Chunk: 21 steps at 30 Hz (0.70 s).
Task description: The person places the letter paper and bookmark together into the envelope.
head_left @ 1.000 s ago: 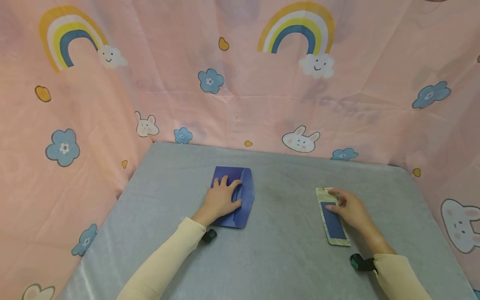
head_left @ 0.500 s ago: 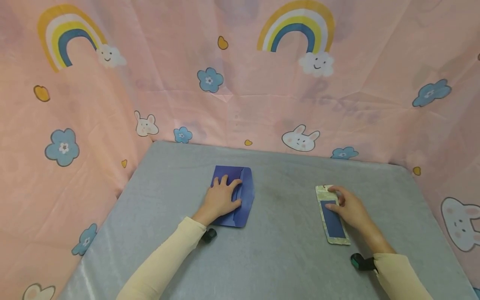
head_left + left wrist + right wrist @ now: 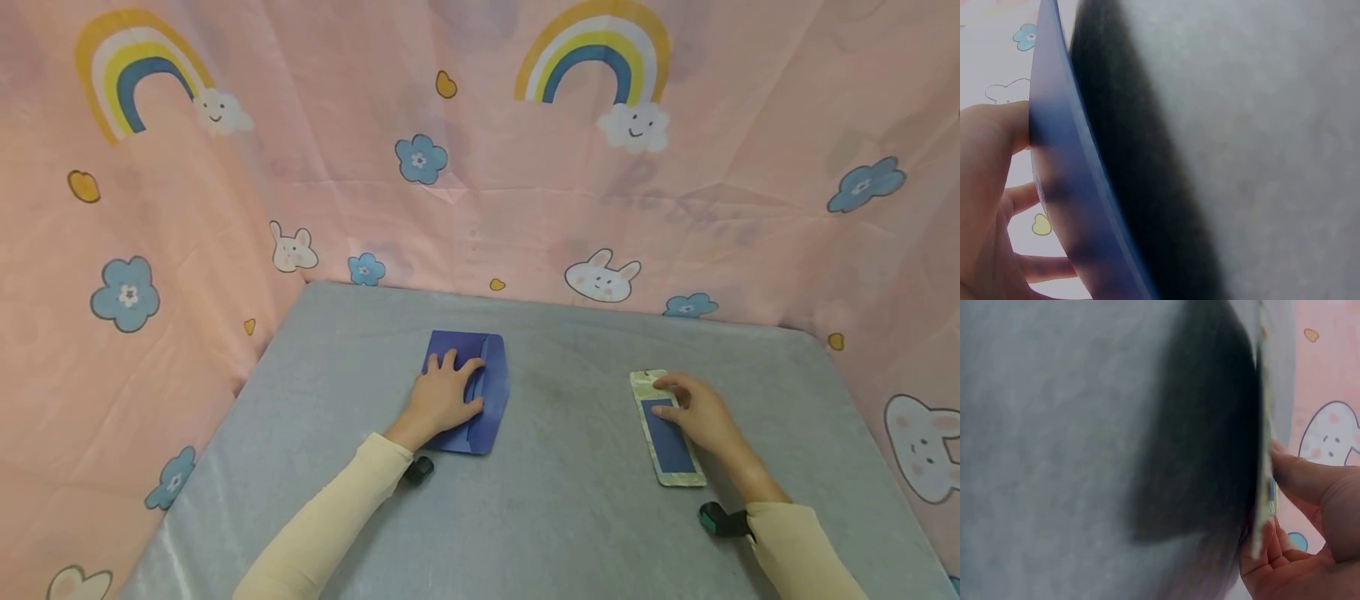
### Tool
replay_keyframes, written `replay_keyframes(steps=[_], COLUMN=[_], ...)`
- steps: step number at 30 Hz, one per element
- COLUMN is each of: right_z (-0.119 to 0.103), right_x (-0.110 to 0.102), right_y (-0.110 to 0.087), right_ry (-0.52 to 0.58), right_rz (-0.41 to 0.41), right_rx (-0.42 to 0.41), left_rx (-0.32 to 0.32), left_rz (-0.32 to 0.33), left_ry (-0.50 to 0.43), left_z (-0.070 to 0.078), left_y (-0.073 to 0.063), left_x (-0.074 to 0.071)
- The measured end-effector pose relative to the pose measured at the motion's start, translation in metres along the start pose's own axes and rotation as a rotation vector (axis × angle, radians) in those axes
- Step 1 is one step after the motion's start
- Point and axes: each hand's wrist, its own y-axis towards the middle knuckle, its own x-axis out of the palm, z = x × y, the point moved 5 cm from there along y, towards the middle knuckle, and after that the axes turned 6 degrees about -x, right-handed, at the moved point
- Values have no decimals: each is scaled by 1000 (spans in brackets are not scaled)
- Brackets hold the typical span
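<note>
Though open, blue envelope (image 3: 492, 398), contents unclear.

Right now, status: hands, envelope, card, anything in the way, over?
Left hand spread on blue envelope. Right hand pinches blue-panelled card. Envelope flap open, on the card's side. In the way: left hand hides part of the envelope.

No text, label, brand or number can be read here. In the head view, this is so for the blue envelope (image 3: 492, 393) at six o'clock, for the pale-edged card (image 3: 667, 435) at four o'clock, and for the pink cloth (image 3: 480, 221) at twelve o'clock.
</note>
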Motion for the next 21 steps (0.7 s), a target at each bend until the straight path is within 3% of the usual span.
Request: replay_keyframes(steps=[9,21], right_z=[1,0], right_x=[1,-2], right_y=[-1,0], right_ry=[28,54], right_rz=[-20,28], right_rx=[64,21], left_rx=[0,8], left_rz=[-8,4], left_ry=[-3,-10], left_z=[0,1], left_y=[-1,-1], left_x=[1,-2])
